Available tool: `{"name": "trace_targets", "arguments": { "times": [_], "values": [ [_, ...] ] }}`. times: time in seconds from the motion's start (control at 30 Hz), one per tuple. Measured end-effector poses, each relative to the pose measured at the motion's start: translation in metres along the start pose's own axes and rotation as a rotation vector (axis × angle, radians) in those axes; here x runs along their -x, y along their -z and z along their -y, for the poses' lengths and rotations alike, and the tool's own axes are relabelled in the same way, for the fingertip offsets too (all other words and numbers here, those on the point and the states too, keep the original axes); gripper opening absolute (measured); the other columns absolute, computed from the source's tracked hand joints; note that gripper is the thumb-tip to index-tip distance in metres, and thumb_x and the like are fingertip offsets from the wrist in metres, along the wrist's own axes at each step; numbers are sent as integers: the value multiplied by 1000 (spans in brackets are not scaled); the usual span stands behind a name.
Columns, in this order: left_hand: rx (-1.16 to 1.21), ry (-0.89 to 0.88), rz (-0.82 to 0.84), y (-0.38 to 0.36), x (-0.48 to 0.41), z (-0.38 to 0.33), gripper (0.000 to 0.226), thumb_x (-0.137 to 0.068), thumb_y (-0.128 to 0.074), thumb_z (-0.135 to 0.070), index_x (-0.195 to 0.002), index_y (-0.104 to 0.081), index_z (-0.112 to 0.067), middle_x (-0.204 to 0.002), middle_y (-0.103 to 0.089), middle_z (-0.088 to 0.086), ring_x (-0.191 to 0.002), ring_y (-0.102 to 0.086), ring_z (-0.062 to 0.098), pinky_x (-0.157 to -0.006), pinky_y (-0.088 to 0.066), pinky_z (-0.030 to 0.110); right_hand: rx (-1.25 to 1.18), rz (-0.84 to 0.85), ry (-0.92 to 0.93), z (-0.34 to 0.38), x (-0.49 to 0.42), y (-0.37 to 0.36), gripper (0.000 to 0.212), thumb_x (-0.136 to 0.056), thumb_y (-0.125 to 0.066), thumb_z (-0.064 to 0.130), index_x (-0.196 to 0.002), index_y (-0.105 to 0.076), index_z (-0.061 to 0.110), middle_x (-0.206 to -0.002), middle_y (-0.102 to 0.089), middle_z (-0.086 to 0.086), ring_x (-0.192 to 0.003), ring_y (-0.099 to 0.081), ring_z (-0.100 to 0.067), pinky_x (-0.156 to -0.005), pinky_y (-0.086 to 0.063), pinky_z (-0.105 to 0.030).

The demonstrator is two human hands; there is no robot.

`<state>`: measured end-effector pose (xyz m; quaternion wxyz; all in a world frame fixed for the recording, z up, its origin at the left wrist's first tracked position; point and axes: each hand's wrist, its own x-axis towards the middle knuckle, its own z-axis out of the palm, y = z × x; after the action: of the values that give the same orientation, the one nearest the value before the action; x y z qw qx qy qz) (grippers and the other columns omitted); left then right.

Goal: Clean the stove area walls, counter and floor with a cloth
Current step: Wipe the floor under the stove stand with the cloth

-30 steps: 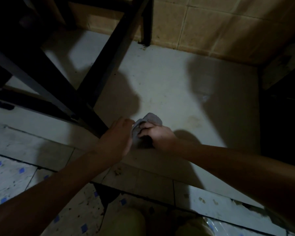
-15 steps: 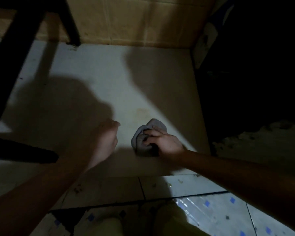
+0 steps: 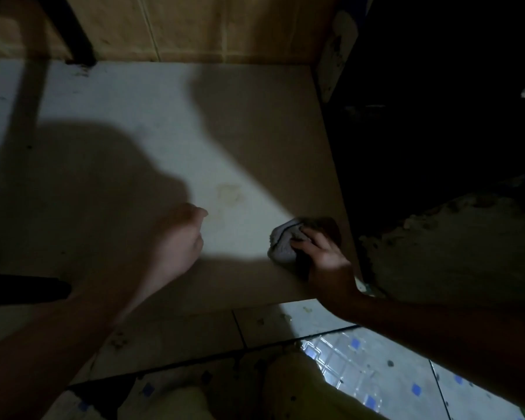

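Observation:
A crumpled grey cloth (image 3: pixel 282 242) lies pressed on the pale floor slab (image 3: pixel 170 128) near the slab's right edge. My right hand (image 3: pixel 322 253) grips the cloth from its right side, fingers curled over it. My left hand (image 3: pixel 179 237) hovers over the slab to the left of the cloth, fingers curled in a loose fist, holding nothing and apart from the cloth. A faint brownish stain (image 3: pixel 231 194) marks the slab just beyond the two hands.
A tan tiled wall (image 3: pixel 194 25) closes the far side. A black stand leg (image 3: pixel 76 31) meets the slab at the back left. A dark recess (image 3: pixel 437 116) and a rough lump (image 3: pixel 452 253) lie right. Blue-dotted floor tiles (image 3: pixel 376 374) lie near my knees.
My right hand has slid the cloth to the right, toward the slab's right edge. My left hand let go of the cloth a second ago and stays apart from it.

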<state>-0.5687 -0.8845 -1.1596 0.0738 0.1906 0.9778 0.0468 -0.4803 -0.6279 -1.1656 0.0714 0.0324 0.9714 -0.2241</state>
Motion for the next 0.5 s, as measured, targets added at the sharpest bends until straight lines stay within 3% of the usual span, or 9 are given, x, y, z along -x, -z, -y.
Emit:
{"name": "trace_targets", "arguments": {
  "times": [0.1, 0.2, 0.33, 0.5],
  "values": [
    [12, 54, -1, 1, 5, 9, 40, -56, -74, 5, -95, -66, -3, -79, -61, 21, -68, -60, 38, -59, -52, 39, -24, -10, 102, 12, 5, -16, 46, -75, -51, -2, -110, -66, 23, -136, -54, -4, -128, -46, -36, -89, -52, -44],
    [104, 82, -29, 1, 12, 23, 39, -59, -70, 9, -97, -66, -1, -85, -62, 23, -75, -61, 42, -69, -54, 43, -84, 103, 168, 30, 5, -27, 41, -85, -53, 1, -118, -64, 22, -146, -42, -2, -140, -27, -31, -108, -35, -45],
    [205, 72, -99, 1, 31, 44, 40, -70, -66, 5, -109, -62, -1, -102, -61, 23, -93, -60, 41, -87, -49, 44, -25, 187, 334, 51, -1, -39, 44, -83, -57, -4, -121, -63, 17, -144, -44, -10, -138, -27, -40, -106, -32, -51],
    [181, 62, -78, 18, 63, 61, 39, -80, -61, -6, -119, -56, -7, -110, -59, 16, -97, -58, 34, -86, -50, 42, -24, 237, 474, 81, -12, -52, 48, -82, -59, -8, -124, -60, 14, -146, -40, -11, -139, -22, -42, -109, -25, -52]
  ]
}}
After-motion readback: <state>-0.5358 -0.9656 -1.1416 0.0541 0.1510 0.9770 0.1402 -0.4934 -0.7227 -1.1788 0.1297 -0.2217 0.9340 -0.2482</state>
